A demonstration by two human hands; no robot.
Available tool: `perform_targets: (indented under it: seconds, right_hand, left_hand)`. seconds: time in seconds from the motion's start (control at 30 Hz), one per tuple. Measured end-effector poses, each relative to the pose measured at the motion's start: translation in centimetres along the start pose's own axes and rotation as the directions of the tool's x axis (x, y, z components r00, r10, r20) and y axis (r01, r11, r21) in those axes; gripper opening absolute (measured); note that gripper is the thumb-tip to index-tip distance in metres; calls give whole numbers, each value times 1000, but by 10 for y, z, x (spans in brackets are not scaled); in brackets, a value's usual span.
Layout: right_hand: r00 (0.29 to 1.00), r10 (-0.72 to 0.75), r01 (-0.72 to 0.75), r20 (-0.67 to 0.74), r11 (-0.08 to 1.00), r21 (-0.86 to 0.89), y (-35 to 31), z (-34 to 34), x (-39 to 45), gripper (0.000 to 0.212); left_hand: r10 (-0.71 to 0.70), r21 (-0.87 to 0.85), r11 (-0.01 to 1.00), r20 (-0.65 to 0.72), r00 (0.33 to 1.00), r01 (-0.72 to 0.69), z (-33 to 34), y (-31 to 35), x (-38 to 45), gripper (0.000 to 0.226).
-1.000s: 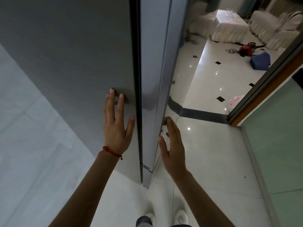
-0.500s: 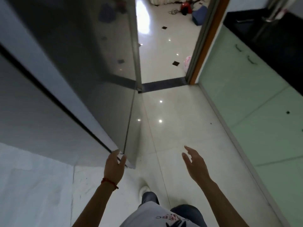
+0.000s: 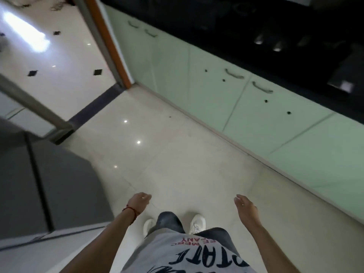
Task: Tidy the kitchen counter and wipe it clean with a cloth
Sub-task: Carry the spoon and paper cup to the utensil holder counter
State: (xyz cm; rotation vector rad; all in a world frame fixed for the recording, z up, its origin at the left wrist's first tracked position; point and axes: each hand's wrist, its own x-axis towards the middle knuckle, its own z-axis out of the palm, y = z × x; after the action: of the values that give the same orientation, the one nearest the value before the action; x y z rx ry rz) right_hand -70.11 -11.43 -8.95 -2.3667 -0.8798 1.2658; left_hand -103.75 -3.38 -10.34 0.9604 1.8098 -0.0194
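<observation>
The dark kitchen counter (image 3: pixel 226 18) runs along the upper right, above pale green cabinet doors (image 3: pixel 246 107). Dim, blurred items lie on it; I cannot tell what they are. No cloth is visible. My left hand (image 3: pixel 138 201), with a red thread at the wrist, hangs over the floor with fingers loosely curled and nothing in it. My right hand (image 3: pixel 245 207) is open and empty, fingers apart, also over the floor, well short of the cabinets.
A grey refrigerator (image 3: pixel 49 184) stands at the left with its door (image 3: pixel 35 107) swung towards its body. A doorway with an orange-brown frame (image 3: pixel 110 48) opens at the upper left. Glossy beige floor tiles (image 3: pixel 177 154) lie between fridge and cabinets.
Both hands have left the refrigerator door and dropped to my sides. The view has swung right, from the fridge towards the counter and cabinets.
</observation>
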Motion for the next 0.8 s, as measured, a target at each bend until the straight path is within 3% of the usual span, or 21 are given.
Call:
perform_targets:
  seconds: [0.2, 0.37, 0.47, 0.57, 0.67, 0.8]
  right_hand:
    - [959, 272, -237, -82, 925, 297, 83, -41, 15, 34]
    - [886, 450, -336, -109, 787, 518, 114, -61, 25, 27]
    - [835, 537, -352, -122, 691, 632, 121, -75, 34, 21]
    - [766, 636, -328, -93, 510, 795, 116, -95, 36, 12]
    - [705, 705, -275, -74, 368, 888, 120, -108, 43, 19]
    - [641, 766, -235, -54, 263, 936, 133, -121, 41, 26]
  left_hand:
    - [86, 256, 958, 174, 981, -129, 58, 100, 10, 40]
    - [106, 410, 889, 249, 963, -203, 96, 178, 38, 25]
    - [123, 468, 847, 290, 949, -253, 121, 235, 50, 25]
    - [118, 545, 780, 357, 927, -309, 152, 290, 68, 26]
    - [122, 607, 698, 422, 898, -381, 188, 344, 76, 26]
    - [133, 676, 561, 497, 858, -478, 250, 402, 70, 26]
